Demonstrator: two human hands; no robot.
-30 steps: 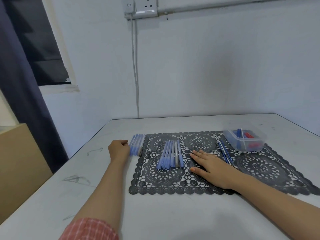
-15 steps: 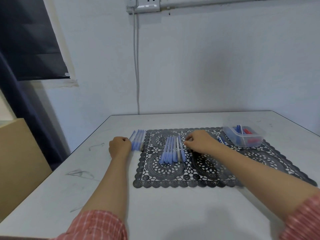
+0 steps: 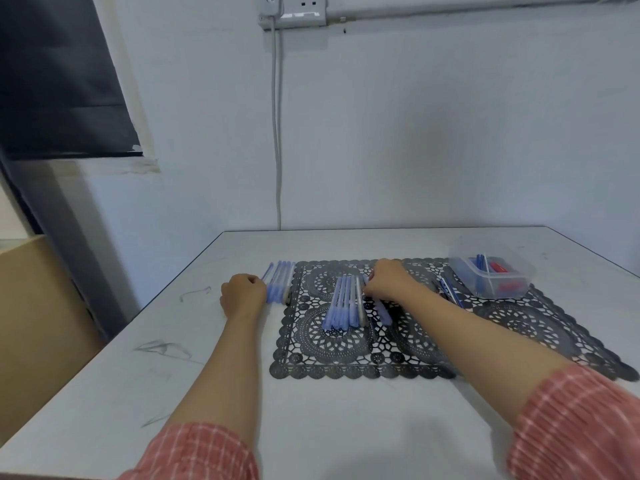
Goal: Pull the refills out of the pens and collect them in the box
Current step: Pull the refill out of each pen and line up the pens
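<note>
A row of several blue pens [image 3: 344, 303] lies on the black lace mat [image 3: 346, 355]. My right hand [image 3: 388, 282] is closed on one blue pen [image 3: 382, 311] at the right end of that row; the pen slants away from the others and is blurred. A second bunch of blue pens [image 3: 280, 280] lies on the table just left of the mat. My left hand [image 3: 242, 296] rests beside that bunch as a fist, with nothing visibly in it. The clear plastic box [image 3: 519, 275] at the mat's far right holds blue and red refills.
A few loose blue refills [image 3: 450, 292] lie on the mat between my right forearm and the box. The white table [image 3: 207, 358] ends at a wall behind. A brown cabinet [image 3: 34, 306] stands to the left, below table height.
My right hand left the mat, where it lay flat, moved up to the middle row and closed on its rightmost pen, which now slants away. My left hand stayed put.
</note>
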